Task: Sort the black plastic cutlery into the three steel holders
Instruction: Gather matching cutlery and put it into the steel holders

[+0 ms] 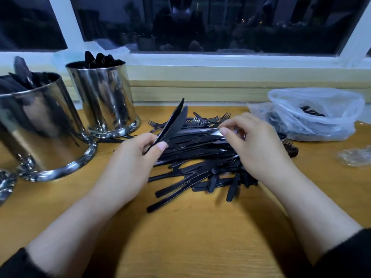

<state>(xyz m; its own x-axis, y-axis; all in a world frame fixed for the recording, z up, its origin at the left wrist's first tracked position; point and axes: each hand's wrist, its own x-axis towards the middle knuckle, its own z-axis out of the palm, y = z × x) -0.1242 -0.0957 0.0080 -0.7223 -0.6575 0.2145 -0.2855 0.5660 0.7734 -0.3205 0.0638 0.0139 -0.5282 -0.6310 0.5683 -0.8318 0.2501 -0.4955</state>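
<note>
Two bare forearms reach over a wooden surface (190, 237) toward a pile of black plastic cutlery (200, 167) lying between the hands. The left hand (130, 163) has its grip clenched around two black knives (173, 123), blades angled up and away from the thumb. The right hand (255, 145) pinches a piece from the top of the pile with curled fingertips. Left of the left grip stands a large steel holder (40, 125); beyond it a second holder (104, 99), both containing black cutlery. A third holder's base (6, 185) shows at the left edge. Beyond the right grip lies a clear plastic bag (315, 115) with more cutlery.
</note>
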